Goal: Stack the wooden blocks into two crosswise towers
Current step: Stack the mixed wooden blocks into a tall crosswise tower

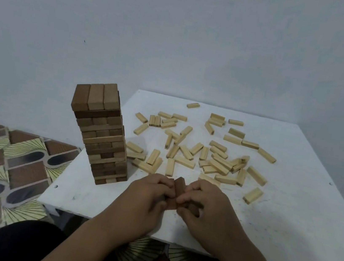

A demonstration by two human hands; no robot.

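A tall crosswise tower [102, 133] of brown and pale wooden blocks stands on the left part of the white table [284, 234]. Several loose pale blocks [205, 152] lie scattered across the middle and back of the table. Near the front edge my left hand [148, 195] and my right hand [207, 204] are pressed together around a small cluster of dark brown blocks [176, 194] resting on the table. Fingers hide most of that cluster, so its arrangement cannot be read.
The table's front edge runs just below my hands, with its left corner near a small hole [56, 186]. A patterned floor [7, 162] lies to the left. A plain wall [179, 42] rises behind the table.
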